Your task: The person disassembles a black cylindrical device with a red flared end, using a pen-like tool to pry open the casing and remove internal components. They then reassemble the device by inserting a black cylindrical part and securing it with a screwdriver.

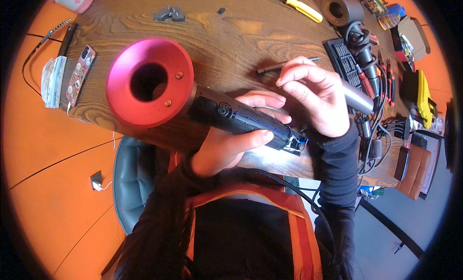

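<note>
My left hand (226, 147) is wrapped round the bare black handle of a hair dryer (207, 104), thumb on top and fingers on the far side. The dryer's pink ring head (118, 87) points up to the left. Blue wire and open parts show along the handle, and its lower end (295, 142) is uncovered. My right hand (313, 94) is raised just beyond that end, with thumb and forefinger pressed together; whatever they pinch is too small to make out. Behind it lies a thin dark pen-like tool (272, 68). A smooth grey tube (358, 98) rests beside my right wrist.
A yellow-handled screwdriver (304, 9) lies at the far edge, with a curved dark part (170, 15) to its left. A second, dark hair dryer (354, 11), a keyboard (343, 63) and tangled cables crowd the right. A phone (81, 70) lies at left. A green chair (130, 183) stands near.
</note>
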A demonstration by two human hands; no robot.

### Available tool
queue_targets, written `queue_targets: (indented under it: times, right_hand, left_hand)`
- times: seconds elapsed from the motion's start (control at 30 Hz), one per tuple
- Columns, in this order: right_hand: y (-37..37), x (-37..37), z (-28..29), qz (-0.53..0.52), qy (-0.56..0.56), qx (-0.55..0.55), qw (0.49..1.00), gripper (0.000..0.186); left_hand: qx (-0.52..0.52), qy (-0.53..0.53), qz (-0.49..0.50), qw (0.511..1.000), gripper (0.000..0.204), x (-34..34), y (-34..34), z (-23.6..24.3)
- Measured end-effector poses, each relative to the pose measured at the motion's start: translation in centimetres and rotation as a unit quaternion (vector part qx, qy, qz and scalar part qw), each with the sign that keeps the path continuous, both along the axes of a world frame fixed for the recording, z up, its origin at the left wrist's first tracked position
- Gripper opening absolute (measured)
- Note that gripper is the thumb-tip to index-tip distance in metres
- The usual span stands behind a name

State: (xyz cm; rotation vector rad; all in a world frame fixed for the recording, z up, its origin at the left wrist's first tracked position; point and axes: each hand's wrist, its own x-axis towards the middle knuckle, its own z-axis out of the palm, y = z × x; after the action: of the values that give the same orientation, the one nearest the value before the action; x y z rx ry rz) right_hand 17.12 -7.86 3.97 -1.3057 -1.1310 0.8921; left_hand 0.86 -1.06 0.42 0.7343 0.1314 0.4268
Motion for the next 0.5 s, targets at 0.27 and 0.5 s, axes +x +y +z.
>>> queue_targets:
  times: [0.27, 0.5]
  right_hand:
    - [-0.74, 0.54, 0.29, 0.030, -0.045, -0.049, 0.997, 0.006]
    - [-0.68, 0.94, 0.09, 0.037, -0.146, -0.050, 0.987, 0.007]
  left_hand:
    - [0.080, 0.051, 0.013, 0.995, 0.056, 0.02, -0.24, 0.19]
    - [0.000, 0.021, -0.004, 1.000, 0.048, -0.08, -0.06, -0.34]
